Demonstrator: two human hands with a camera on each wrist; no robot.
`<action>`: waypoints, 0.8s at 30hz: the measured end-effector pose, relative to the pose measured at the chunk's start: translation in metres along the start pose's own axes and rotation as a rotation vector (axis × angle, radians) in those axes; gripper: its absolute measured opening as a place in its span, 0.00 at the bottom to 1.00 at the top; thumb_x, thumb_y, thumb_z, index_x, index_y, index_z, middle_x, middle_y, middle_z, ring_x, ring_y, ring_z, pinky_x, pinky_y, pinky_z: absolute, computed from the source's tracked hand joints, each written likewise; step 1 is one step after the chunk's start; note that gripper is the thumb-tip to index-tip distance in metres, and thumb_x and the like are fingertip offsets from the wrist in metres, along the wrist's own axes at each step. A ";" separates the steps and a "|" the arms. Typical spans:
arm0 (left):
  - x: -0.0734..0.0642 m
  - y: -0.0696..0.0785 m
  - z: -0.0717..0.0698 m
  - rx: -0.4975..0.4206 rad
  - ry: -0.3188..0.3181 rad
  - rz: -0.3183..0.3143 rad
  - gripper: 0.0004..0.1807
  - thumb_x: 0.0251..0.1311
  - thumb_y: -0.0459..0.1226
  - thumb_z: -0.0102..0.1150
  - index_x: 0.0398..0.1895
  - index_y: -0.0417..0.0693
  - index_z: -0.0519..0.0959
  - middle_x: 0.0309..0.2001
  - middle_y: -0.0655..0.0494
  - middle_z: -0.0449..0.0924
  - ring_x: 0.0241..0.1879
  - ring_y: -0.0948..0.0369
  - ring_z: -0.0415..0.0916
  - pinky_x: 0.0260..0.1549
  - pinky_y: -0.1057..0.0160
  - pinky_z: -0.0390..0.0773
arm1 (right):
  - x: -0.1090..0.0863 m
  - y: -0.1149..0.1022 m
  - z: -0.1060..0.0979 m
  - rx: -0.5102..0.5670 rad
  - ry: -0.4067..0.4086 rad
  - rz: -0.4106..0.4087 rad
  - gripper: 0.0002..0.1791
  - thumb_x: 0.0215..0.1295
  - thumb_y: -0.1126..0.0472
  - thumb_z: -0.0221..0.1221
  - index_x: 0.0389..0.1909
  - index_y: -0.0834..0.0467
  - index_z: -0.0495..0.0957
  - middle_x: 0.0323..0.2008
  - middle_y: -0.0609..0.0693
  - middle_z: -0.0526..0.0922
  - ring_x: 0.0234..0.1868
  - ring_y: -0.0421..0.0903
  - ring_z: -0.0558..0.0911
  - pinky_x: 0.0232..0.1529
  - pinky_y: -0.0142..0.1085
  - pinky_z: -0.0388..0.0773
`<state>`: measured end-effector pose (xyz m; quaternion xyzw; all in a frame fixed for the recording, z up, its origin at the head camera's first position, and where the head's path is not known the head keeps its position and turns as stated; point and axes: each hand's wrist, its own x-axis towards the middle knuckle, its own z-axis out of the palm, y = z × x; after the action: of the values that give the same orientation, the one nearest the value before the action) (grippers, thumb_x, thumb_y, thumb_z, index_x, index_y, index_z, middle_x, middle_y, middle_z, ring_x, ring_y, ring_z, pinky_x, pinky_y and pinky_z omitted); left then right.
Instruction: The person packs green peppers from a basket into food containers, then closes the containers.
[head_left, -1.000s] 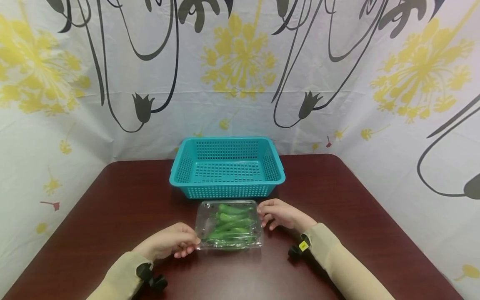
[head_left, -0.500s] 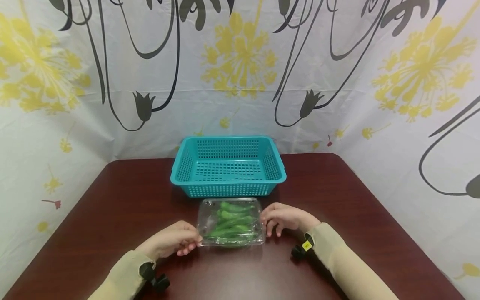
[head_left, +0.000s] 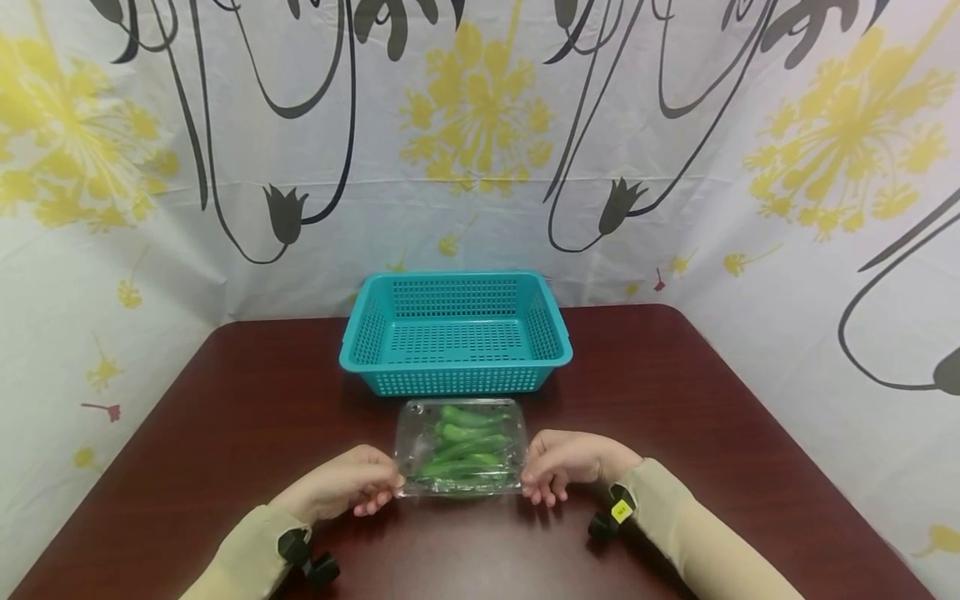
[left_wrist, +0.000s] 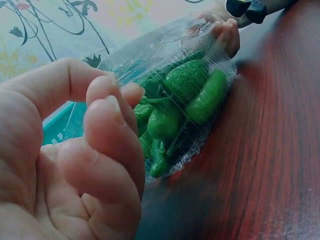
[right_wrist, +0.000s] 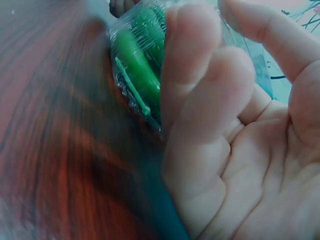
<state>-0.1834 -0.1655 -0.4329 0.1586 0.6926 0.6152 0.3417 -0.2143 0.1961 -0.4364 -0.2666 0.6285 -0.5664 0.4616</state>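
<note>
A clear plastic clamshell box [head_left: 408,442] lies on the table, holding several green peppers [head_left: 468,446]. At its front left corner my left hand [head_left: 341,483] pinches the rim between thumb and fingers. My right hand [head_left: 573,467] pinches the same rim at the front right corner, its other fingers curled below. The left wrist view shows the peppers [left_wrist: 165,120] through the ribbed plastic wall, beyond the fingers. From the right wrist, curled fingers hide much of the box, though one long pepper [right_wrist: 135,65] shows beside them.
Right behind the box stands a turquoise perforated plastic basket [head_left: 455,379] with nothing in it. Both rest on a dark red-brown wooden table [head_left: 262,400]. A white patterned cloth [head_left: 480,233] hangs around the back and sides.
My right hand has slid from the box's right side toward me, down to its front right corner, and closed on the rim. The left hand and the box have barely shifted.
</note>
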 end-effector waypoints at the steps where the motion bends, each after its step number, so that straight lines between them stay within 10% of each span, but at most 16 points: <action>1: 0.000 0.000 0.000 -0.001 -0.004 0.001 0.08 0.54 0.32 0.56 0.19 0.43 0.77 0.15 0.60 0.70 0.12 0.70 0.64 0.11 0.74 0.63 | 0.000 0.001 0.000 0.000 -0.003 -0.003 0.25 0.63 0.64 0.58 0.34 0.89 0.68 0.22 0.50 0.83 0.19 0.37 0.79 0.17 0.26 0.72; 24: -0.002 0.001 0.001 -0.006 -0.063 0.009 0.07 0.54 0.32 0.56 0.21 0.39 0.78 0.15 0.59 0.71 0.12 0.70 0.65 0.11 0.74 0.63 | 0.000 0.000 0.003 0.023 -0.033 0.000 0.25 0.60 0.65 0.58 0.31 0.90 0.67 0.21 0.48 0.83 0.19 0.37 0.80 0.16 0.26 0.72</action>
<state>-0.1815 -0.1655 -0.4319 0.1800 0.6791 0.6133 0.3610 -0.2118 0.1949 -0.4366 -0.2704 0.6142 -0.5693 0.4749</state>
